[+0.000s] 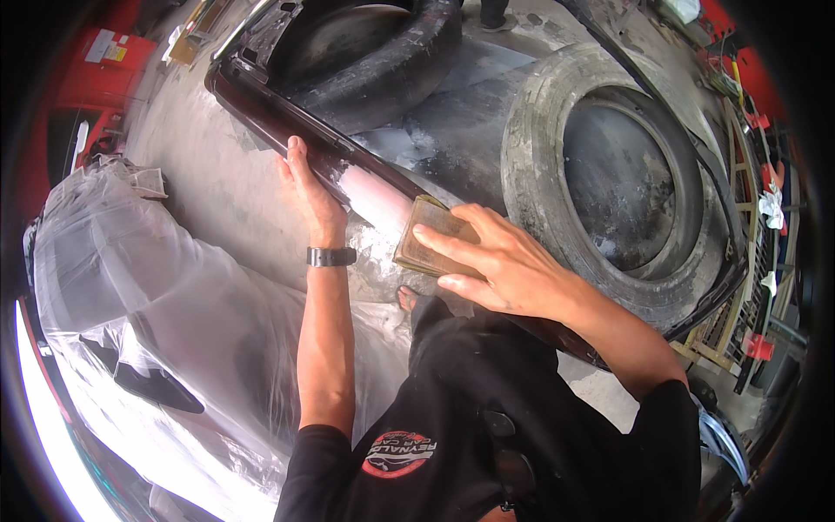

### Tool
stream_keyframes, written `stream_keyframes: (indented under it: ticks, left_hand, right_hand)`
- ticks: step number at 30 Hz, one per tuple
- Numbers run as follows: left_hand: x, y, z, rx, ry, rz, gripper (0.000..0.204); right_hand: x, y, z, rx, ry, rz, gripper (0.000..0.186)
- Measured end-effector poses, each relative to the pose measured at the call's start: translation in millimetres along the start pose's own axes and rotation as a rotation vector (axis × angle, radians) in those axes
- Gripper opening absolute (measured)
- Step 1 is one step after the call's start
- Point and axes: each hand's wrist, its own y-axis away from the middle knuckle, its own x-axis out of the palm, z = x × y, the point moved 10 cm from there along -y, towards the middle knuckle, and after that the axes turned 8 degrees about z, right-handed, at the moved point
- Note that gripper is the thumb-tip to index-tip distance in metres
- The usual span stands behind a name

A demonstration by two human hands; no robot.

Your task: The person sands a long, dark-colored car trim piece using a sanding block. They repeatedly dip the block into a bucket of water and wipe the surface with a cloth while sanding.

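A dark maroon car body panel [252,106], long and narrow with a pale pinkish-white patch [376,197] on its surface, slants across in front of me. My right hand [496,257] presses a worn brown sanding block [426,239] onto the panel at the lower end of that patch, its fingers spread over the block's top. Along the panel's left edge rests my left hand [315,196], with a black watch at the wrist. Its visible fingers are stretched out, touching the panel's side; part of that hand's underside is hidden.
Two big worn tires [544,174] [396,74] lie beyond and beneath the panel. Translucent plastic sheeting [174,287] covers a bulky shape at the left. Racks [744,235] with red parts stand at right. Another person's dark shoe [497,21] shows at the top.
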Motion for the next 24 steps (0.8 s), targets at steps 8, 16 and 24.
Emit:
stream_keyframes:
  ticks: [8,16,24]
  left_hand:
    - [-5,-2,3,-0.039,0.008,0.104,0.041]
    - [-14,-2,2,-0.036,-0.138,0.063,0.052]
    - [-6,-2,-1,-0.027,-0.081,0.050,0.068]
  right_hand:
    - [4,-51,-6,0.004,0.014,0.007,0.061]
    - [9,-89,-14,0.089,-0.095,0.007,0.065]
    - [12,-96,-31,0.239,-0.111,-0.068,0.072]
